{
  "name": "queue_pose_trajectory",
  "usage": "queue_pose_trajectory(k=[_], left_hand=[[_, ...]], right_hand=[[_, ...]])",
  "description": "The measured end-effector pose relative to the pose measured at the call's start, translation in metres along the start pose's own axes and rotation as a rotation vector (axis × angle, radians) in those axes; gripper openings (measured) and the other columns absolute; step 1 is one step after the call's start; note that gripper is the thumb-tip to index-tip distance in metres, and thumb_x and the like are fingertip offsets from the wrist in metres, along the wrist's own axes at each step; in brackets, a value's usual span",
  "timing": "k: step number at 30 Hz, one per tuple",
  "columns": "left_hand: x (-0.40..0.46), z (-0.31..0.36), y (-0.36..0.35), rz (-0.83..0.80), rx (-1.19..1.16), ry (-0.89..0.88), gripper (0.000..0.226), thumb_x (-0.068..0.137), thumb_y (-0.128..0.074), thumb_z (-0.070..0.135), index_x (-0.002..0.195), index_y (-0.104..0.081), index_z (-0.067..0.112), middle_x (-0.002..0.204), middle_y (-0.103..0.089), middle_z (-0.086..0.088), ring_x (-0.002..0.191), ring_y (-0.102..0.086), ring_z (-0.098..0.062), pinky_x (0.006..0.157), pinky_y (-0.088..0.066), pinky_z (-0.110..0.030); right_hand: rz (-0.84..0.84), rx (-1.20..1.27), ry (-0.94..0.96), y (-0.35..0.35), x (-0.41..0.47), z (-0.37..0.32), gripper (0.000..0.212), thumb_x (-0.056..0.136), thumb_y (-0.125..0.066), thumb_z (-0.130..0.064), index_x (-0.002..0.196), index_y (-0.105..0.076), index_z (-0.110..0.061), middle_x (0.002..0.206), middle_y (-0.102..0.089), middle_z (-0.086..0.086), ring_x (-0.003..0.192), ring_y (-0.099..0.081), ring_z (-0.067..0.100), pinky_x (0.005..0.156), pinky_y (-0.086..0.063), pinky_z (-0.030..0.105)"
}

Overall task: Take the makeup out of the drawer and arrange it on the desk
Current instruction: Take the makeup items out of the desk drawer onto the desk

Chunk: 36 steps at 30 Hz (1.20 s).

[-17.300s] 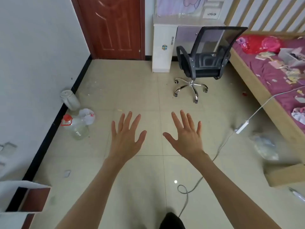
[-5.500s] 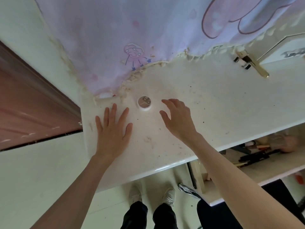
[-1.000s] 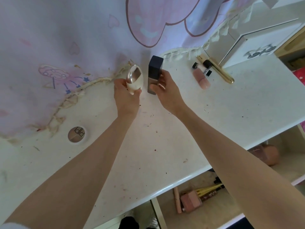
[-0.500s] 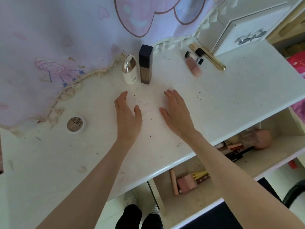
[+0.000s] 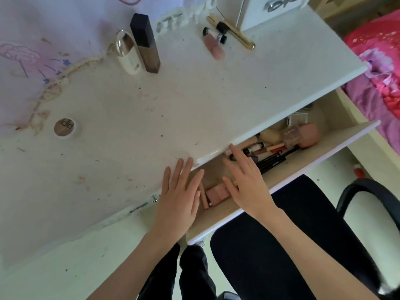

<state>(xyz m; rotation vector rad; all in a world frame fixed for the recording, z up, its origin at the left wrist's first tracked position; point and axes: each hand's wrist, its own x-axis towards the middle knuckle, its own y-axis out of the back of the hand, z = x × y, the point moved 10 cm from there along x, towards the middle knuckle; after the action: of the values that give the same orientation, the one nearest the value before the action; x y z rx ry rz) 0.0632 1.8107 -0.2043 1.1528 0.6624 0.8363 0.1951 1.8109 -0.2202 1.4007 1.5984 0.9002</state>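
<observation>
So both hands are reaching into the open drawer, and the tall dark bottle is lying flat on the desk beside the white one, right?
Not quite. In the head view the tall dark bottle stands upright on the desk, beside the white bottle. The rest holds: left hand and right hand reach into the open drawer.

Soft, bright daylight washes the white desk (image 5: 194, 100) without hard shadows, a faint sheen marks its front edge, wide-angle distortion bends its lines, and the corners beyond it look slightly blurred.

The white desk (image 5: 194, 100) bears a cream bottle (image 5: 127, 54), dark bottle (image 5: 146, 43), round compact (image 5: 64, 127); gold tube (image 5: 233, 32).
</observation>
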Motion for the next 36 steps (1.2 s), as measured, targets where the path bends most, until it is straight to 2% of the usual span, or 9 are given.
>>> queue_pose_trajectory(k=[4, 7, 15, 19, 22, 26, 29, 32, 36], left_hand=[[-0.016, 0.031, -0.023, -0.013, -0.125, -0.180, 0.038, 0.085, -0.045, 0.002, 0.121, -0.056, 0.006, 0.132, -0.052, -0.016, 0.127, -0.045, -0.034, 0.103, -0.038, -0.052], [-0.008, 0.027, -0.055, -0.179, -0.198, -0.095, 0.038, 0.083, -0.054, 0.002, 0.121, -0.057, 0.006, 0.125, -0.057, -0.013, 0.119, -0.053, -0.031, 0.092, -0.050, -0.041], [0.013, 0.015, -0.129, -0.498, -0.218, 0.139, 0.038, 0.098, -0.038, 0.031, 0.131, -0.042, 0.013, 0.125, -0.051, -0.011, 0.123, -0.036, -0.029, 0.105, -0.028, -0.036], [0.012, 0.008, -0.141, -0.546, -0.295, 0.284, 0.042, 0.094, -0.048, 0.028, 0.132, -0.041, 0.011, 0.129, -0.044, -0.016, 0.125, -0.033, -0.032, 0.109, -0.021, -0.039], [0.013, 0.004, -0.146, -0.590, -0.367, 0.375, 0.040, 0.092, -0.053, 0.021, 0.129, -0.045, 0.011, 0.128, -0.038, -0.016, 0.126, -0.031, -0.034, 0.106, -0.030, -0.040], [0.018, -0.003, -0.137, -0.557, -0.379, 0.426, 0.031, 0.091, -0.053, 0.016, 0.121, -0.051, 0.008, 0.127, -0.042, -0.013, 0.122, -0.038, -0.031, 0.100, -0.038, -0.037], [0.018, -0.010, -0.125, -0.506, -0.433, 0.457, 0.027, 0.091, -0.051, 0.011, 0.117, -0.052, 0.005, 0.119, -0.053, -0.014, 0.106, -0.056, -0.031, 0.094, -0.046, -0.042], [0.013, -0.018, -0.116, -0.453, -0.469, 0.468, 0.026, 0.092, -0.049, 0.009, 0.117, -0.054, 0.006, 0.113, -0.060, -0.013, 0.101, -0.059, -0.030, 0.092, -0.046, -0.038], [0.005, -0.026, -0.101, -0.311, -0.471, 0.470, 0.024, 0.092, -0.048, 0.006, 0.114, -0.056, 0.008, 0.109, -0.058, -0.006, 0.101, -0.051, -0.019, 0.082, -0.033, -0.019]], right_hand=[[-0.315, -0.123, -0.083, -0.031, -0.007, 0.040, 0.036, 0.095, -0.045, -0.020, 0.130, -0.049, -0.013, 0.142, -0.041, 0.007, 0.129, -0.038, 0.025, 0.102, -0.035, 0.037], [-0.541, -0.192, -0.132, -0.051, -0.001, 0.061, 0.042, 0.093, -0.042, -0.013, 0.134, -0.046, -0.017, 0.135, -0.046, 0.009, 0.123, -0.042, 0.029, 0.097, -0.040, 0.040], [-0.771, -0.242, -0.134, -0.090, 0.008, 0.076, 0.034, 0.088, -0.044, -0.005, 0.121, -0.055, -0.008, 0.124, -0.049, 0.011, 0.110, -0.050, 0.030, 0.090, -0.045, 0.041], [-0.847, -0.307, -0.140, -0.101, 0.007, 0.076, 0.027, 0.090, -0.047, -0.015, 0.115, -0.055, -0.007, 0.122, -0.051, 0.012, 0.113, -0.044, 0.031, 0.098, -0.033, 0.047], [-0.910, -0.310, -0.160, -0.105, 0.006, 0.075, 0.033, 0.090, -0.046, -0.019, 0.119, -0.051, -0.004, 0.131, -0.043, 0.015, 0.125, -0.033, 0.033, 0.103, -0.028, 0.048], [-0.993, -0.266, -0.168, -0.106, 0.005, 0.071, 0.028, 0.089, -0.046, -0.021, 0.111, -0.053, -0.005, 0.120, -0.046, 0.012, 0.116, -0.039, 0.030, 0.096, -0.034, 0.043], [-1.065, -0.214, -0.185, -0.107, 0.004, 0.066, 0.013, 0.088, -0.050, -0.021, 0.082, -0.055, -0.011, 0.080, -0.050, 0.003, 0.069, -0.046, 0.017, 0.065, -0.039, 0.028], [-1.099, -0.189, -0.148, -0.111, 0.001, 0.057, 0.021, 0.093, -0.049, -0.020, 0.100, -0.061, -0.005, 0.085, -0.052, 0.004, 0.071, -0.047, 0.017, 0.064, -0.039, 0.027], [-1.190, -0.175, -0.125, -0.114, -0.006, 0.046, 0.027, 0.094, -0.046, -0.021, 0.111, -0.057, -0.004, 0.088, -0.051, 0.004, 0.072, -0.045, 0.016, 0.065, -0.038, 0.027]])
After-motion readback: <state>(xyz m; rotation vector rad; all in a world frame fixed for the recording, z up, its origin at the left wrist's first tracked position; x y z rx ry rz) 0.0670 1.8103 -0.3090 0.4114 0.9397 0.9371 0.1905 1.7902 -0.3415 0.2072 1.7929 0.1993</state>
